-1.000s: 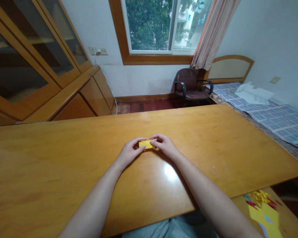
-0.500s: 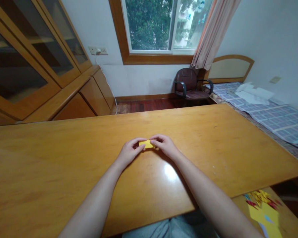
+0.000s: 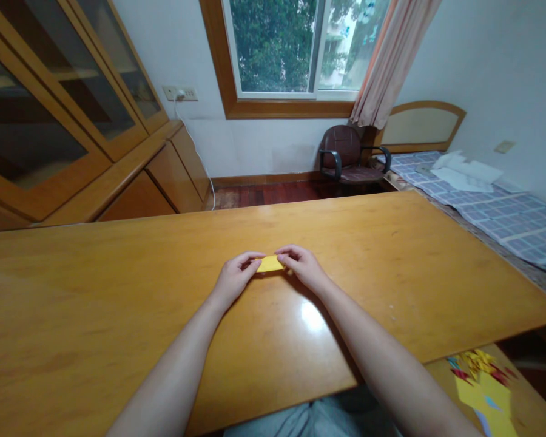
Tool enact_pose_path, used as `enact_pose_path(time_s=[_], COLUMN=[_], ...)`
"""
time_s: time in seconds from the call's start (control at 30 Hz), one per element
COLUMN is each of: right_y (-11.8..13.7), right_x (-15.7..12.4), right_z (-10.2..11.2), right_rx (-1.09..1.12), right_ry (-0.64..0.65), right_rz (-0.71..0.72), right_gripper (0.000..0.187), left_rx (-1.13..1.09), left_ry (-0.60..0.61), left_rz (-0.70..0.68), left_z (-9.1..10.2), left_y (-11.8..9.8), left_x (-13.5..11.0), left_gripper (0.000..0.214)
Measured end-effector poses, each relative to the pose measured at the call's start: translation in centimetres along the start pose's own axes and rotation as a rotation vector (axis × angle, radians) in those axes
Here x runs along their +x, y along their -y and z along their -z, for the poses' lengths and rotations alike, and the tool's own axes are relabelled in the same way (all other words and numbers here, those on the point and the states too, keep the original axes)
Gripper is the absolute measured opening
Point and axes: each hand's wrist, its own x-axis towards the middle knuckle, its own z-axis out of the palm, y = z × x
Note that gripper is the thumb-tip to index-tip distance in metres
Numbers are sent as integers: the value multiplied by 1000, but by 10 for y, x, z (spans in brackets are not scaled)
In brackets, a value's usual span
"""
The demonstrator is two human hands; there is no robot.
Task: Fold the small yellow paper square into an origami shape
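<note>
Between my two hands is a small piece of yellow folded paper (image 3: 270,264), a narrow rectangle just above the wooden table (image 3: 164,291). My left hand (image 3: 240,271) pinches its left end, thumb in front and fingers behind. At the right end, my right hand (image 3: 301,266) grips it the same way. The paper's middle shows bare between the thumbs. Its underside and the ends under my fingers are hidden.
Lower right, on a lower surface, lie yellow paper sheets (image 3: 494,400) and a pile of small folded yellow and red pieces (image 3: 480,362). Beyond the table stand a brown armchair (image 3: 346,152), a bed (image 3: 486,200) and a glass-door cabinet (image 3: 104,133).
My hands have moved slightly apart along the paper, the left one a little to the left. More of the yellow strip's middle now shows.
</note>
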Motion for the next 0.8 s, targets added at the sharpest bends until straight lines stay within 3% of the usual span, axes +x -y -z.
enact_pose_path(time_s=[0.43,0.8], right_y=[4,1], right_x=[-1,0], right_z=[-1,0], right_rx=[26,45], right_ry=[-13,-21], right_rz=[0,-12], right_gripper=[28,25], left_rx=[34,246], left_ry=[-34,5], left_rz=[-44,-472], left_z=[2,1], left_y=[-1,-12], left_x=[1,-8], left_gripper=[27,17])
